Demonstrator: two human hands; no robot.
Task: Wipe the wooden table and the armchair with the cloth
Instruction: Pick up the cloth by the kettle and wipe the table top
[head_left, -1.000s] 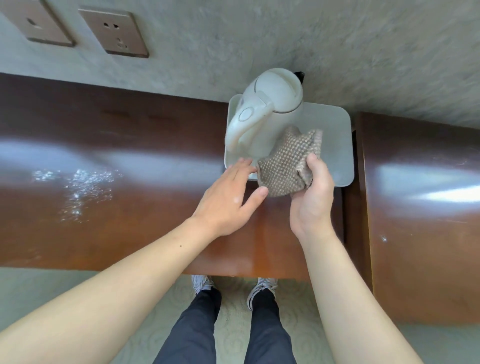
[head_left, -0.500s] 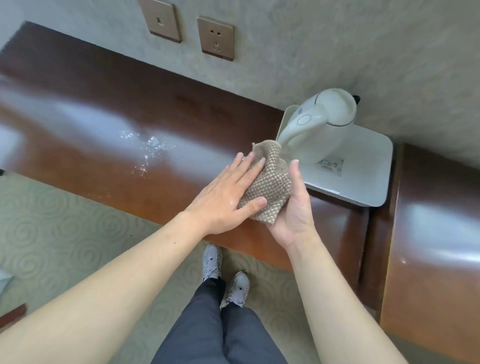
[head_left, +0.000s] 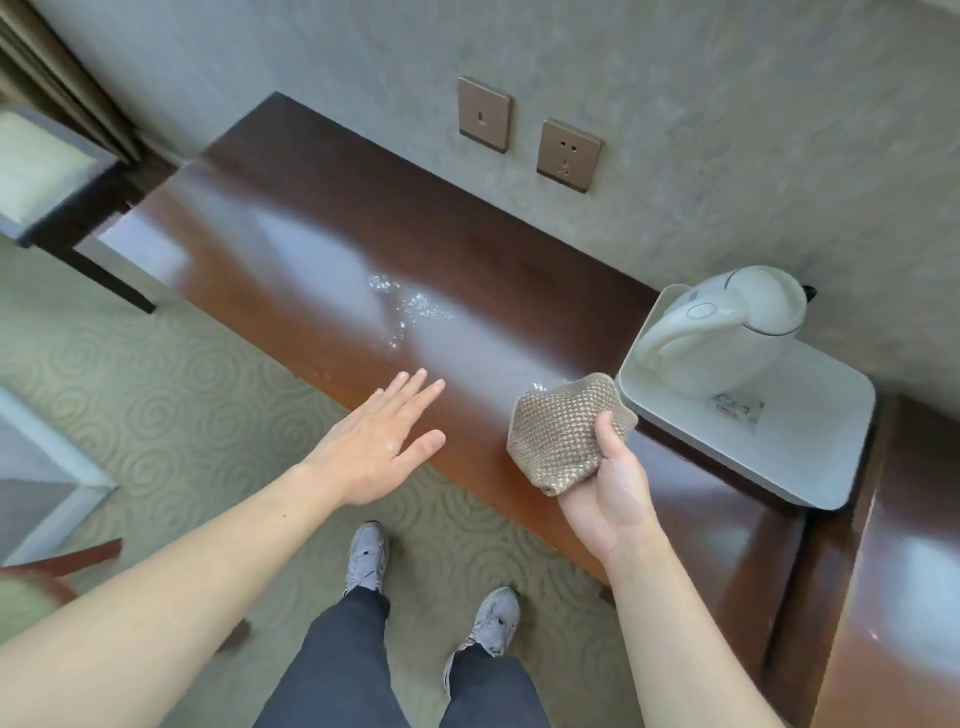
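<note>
White tray (head_left: 810, 467) at right end of table (head_left: 322, 249) holds a white kettle (head_left: 727, 338), upright, nothing else on it. Right hand (head_left: 605, 499) grips the cloth (head_left: 561, 431), thumb & fingers pinching it, held above table just left of tray. Left hand (head_left: 374, 447) flat, fingers straight & slightly spread, over table's front edge. Water droplets (head_left: 405, 306) mid-table.

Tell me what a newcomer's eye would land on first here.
First, the brown cloth bunched in the right hand over the wooden table. Then the wet splash mid-table, beyond the open left hand, and the white kettle on its tray, far right.
</note>
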